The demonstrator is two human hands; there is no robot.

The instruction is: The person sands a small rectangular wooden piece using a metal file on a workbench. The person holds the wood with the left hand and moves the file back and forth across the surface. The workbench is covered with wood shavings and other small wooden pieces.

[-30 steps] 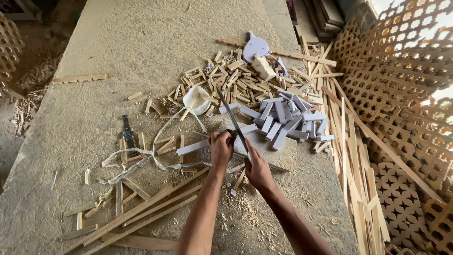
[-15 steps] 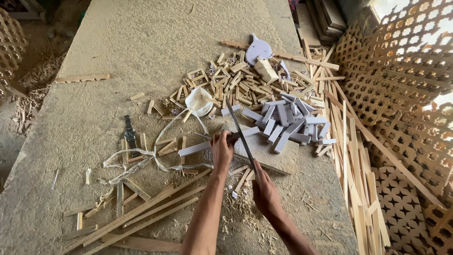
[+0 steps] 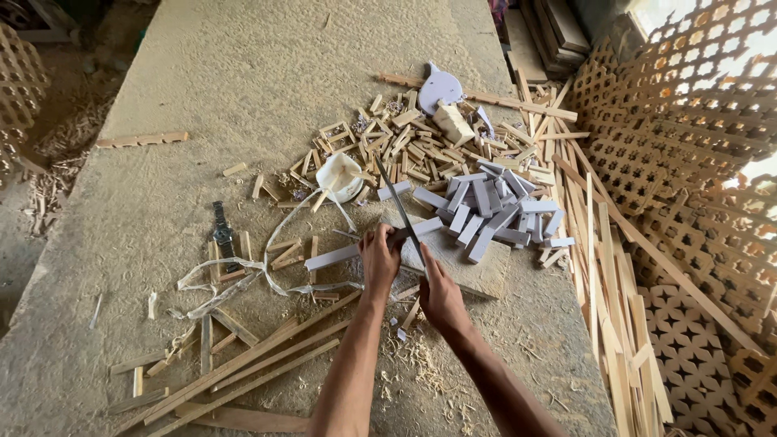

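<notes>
Two hands work near the middle of the desk [image 3: 243, 73]; the left hand [image 3: 379, 259] is closed around a long pale painted stick [image 3: 344, 252], pinning it down on a flat board [image 3: 461, 255]; the right hand [image 3: 441, 295] grips the handle of a long dark file [image 3: 396, 204], its fingers wrapped tight; the blade lies slanted across the stick, pointing away from the person; just beyond, on the right, a heap of short painted blocks [image 3: 494, 206] lies; farther back is a pile of bare wood offcuts [image 3: 405, 142] and a white cup [image 3: 338, 174]; a wristwatch [image 3: 221, 226] lies to the left, well apart; lattice panels [image 3: 688, 162] stand at the right edge.
</notes>
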